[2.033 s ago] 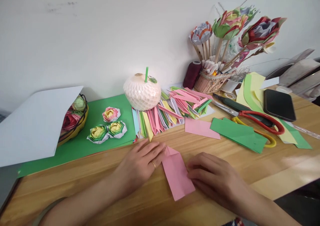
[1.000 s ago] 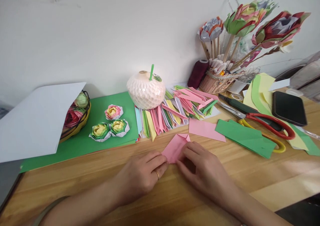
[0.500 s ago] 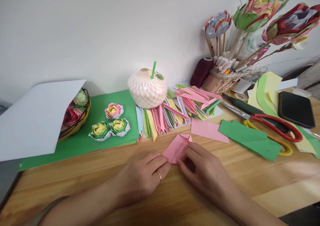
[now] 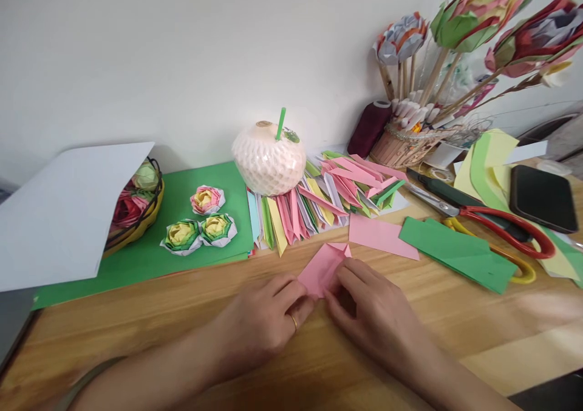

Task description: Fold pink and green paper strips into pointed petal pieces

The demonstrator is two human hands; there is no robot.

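Note:
A pink paper piece (image 4: pixel 321 269) lies on the wooden table, its far right corner folded over. My left hand (image 4: pixel 276 311), with a ring on one finger, has its fingertips closed on the paper's near left corner. On the right edge, my right hand (image 4: pixel 367 302) pinches the same paper between thumb and fingers; part of the sheet is hidden beneath them. Just beyond it lies a flat pink paper strip (image 4: pixel 382 237), partly overlapped by green paper strips (image 4: pixel 455 253). Folded paper pieces in several colours (image 4: pixel 296 210) are spread out behind.
Three paper flowers (image 4: pixel 207 199) sit on green sheets (image 4: pixel 136 274) at left, near a basket (image 4: pixel 157 207) partly covered by white paper (image 4: pixel 59 217). A white textured cup (image 4: pixel 268 162) stands at the back. Red-handled scissors (image 4: pixel 505 220) and a phone (image 4: pixel 543 198) lie at right.
My left fingers have shifted slightly and bent more at the near left corner of the pink paper. My right hand keeps its grip; the view has tilted a little.

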